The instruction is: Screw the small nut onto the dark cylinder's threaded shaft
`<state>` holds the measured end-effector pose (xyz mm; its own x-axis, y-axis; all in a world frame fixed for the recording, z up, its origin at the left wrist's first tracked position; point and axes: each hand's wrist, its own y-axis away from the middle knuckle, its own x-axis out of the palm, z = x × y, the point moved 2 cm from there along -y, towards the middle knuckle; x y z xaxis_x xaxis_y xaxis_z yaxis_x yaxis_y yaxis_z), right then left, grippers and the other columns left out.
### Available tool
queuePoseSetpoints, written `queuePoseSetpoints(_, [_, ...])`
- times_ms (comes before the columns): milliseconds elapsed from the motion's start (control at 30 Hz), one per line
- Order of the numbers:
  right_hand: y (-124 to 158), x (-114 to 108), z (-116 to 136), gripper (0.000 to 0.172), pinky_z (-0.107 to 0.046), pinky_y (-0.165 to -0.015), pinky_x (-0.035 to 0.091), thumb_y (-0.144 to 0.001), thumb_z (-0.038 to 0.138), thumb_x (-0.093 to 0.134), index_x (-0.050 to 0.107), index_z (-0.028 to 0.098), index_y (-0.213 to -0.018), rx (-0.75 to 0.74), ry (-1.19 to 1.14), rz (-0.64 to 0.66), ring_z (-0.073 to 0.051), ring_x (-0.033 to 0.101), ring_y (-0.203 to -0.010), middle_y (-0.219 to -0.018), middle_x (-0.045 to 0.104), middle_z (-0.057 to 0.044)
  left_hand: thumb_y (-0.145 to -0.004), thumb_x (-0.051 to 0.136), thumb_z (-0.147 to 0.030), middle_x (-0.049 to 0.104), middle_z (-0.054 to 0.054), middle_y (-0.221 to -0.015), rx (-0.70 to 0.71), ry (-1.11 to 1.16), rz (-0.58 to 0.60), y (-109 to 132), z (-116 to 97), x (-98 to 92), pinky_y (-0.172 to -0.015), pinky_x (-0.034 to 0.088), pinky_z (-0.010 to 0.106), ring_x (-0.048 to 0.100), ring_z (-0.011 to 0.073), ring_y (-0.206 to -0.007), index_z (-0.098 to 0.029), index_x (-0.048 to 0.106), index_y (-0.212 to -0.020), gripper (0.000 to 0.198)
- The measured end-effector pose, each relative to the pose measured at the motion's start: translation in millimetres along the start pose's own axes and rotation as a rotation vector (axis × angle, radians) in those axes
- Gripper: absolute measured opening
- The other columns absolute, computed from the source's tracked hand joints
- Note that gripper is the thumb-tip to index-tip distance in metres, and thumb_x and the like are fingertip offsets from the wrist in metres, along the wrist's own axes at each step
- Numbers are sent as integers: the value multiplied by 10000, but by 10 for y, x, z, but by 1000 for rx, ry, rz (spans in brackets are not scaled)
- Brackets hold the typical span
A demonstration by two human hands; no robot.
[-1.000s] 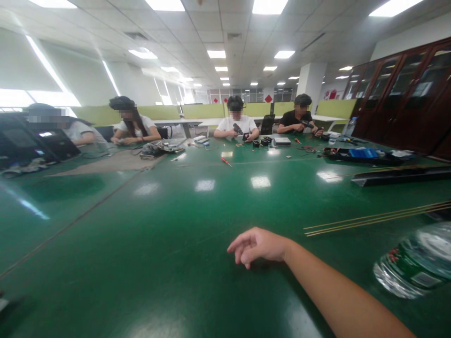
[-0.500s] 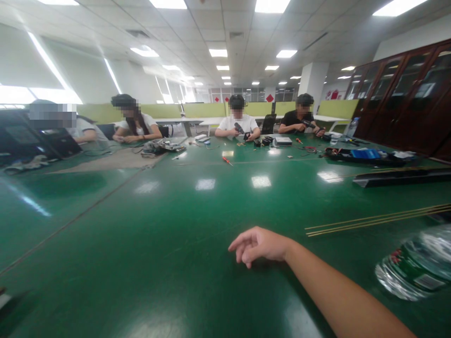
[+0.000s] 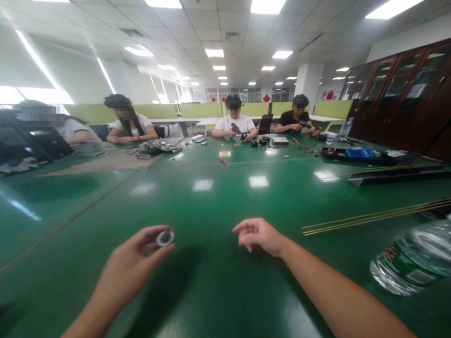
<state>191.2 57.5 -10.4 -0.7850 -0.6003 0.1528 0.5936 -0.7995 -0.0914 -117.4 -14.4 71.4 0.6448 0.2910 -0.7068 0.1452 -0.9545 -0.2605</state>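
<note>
My left hand [image 3: 132, 260] is raised over the green table [image 3: 197, 300] at the lower left. Between its thumb and fingers it grips a small silvery ring [image 3: 165, 237], which looks round with an opening in the middle. My right hand [image 3: 259, 234] hovers just right of the middle, its fingers loosely bent and apart, and nothing shows in it. A gap of table lies between the ring and my right fingertips. Thin brass-coloured rods [image 3: 338, 225] lie to the right of my right hand.
A large water bottle [image 3: 412, 263] lies at the right. Beyond the rods is a black channel-shaped piece [image 3: 394, 174]. An orange screwdriver [image 3: 223, 161] is farther out. Several people sit along the far side, among electronic parts [image 3: 160, 148] and tools.
My left hand has come into view from the lower left with the ring in its fingers. My right hand has risen slightly, and the camera view has shifted a little.
</note>
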Motion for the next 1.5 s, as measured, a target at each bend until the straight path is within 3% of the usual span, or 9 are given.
queuePoseSetpoints(67, [-27,-99,4,367,-216,-479,398,-688,303,766,666,137,-1001,-85,93,-164,-78,494,-495,-734,641,-2,-733,714,-535,756,62,-1003,72,88,152,-143,-266,373,-864,562,395,718,260,-880,-198,670,-1071,479])
queuePoseSetpoints(167, [-26,-194,12,346,-198,-472,358,-675,202,741,630,153,-1000,-129,193,-269,-53,433,-486,-800,635,3,-780,698,-412,737,65,-1004,237,93,251,-252,-581,841,-867,539,411,683,259,-899,-210,695,-1076,358])
queuePoseSetpoints(233, [2,-202,38,354,-193,-477,350,-684,146,702,603,170,-1023,-178,312,-310,-46,425,-489,-875,642,-1,-820,677,-361,715,67,-1041,364,104,289,-258,-654,1046,-907,512,411,652,253,-962,-223,689,-1115,327])
queuePoseSetpoints(333, [49,-128,88,394,-206,-525,396,-692,73,618,561,200,-1060,-291,569,-302,-70,486,-532,-915,649,3,-896,613,-307,670,54,-1136,507,159,354,-219,-584,1201,-973,467,383,607,223,-1065,-262,642,-1208,316])
queuePoseSetpoints(433, [71,-37,106,449,-219,-575,414,-662,22,571,545,223,-1062,-349,750,-282,-92,498,-555,-799,611,40,-912,610,-282,656,36,-1173,498,203,382,-186,-431,1248,-977,455,352,606,199,-1071,-284,607,-1237,325])
queuePoseSetpoints(567, [71,15,88,487,-227,-591,414,-642,26,575,537,239,-1079,-322,835,-260,-119,515,-588,-702,519,63,-827,716,-265,685,23,-1105,376,221,324,-174,-339,1264,-912,474,325,636,198,-991,-255,613,-1168,357])
queuePoseSetpoints(733, [72,17,86,382,-242,-610,415,-676,94,637,553,233,-1022,-295,881,-274,-125,526,-613,-746,537,50,-804,728,-243,693,-15,-929,365,248,328,-175,-404,1301,-795,478,279,643,174,-856,-239,647,-1001,213])
queuePoseSetpoints(1500, [62,54,118,157,-266,-665,447,-748,136,674,668,208,-888,-364,899,-214,-158,593,-706,-811,641,-12,-824,699,-293,719,8,-934,365,254,362,-147,-449,1291,-781,499,285,662,185,-846,-222,660,-1005,199])
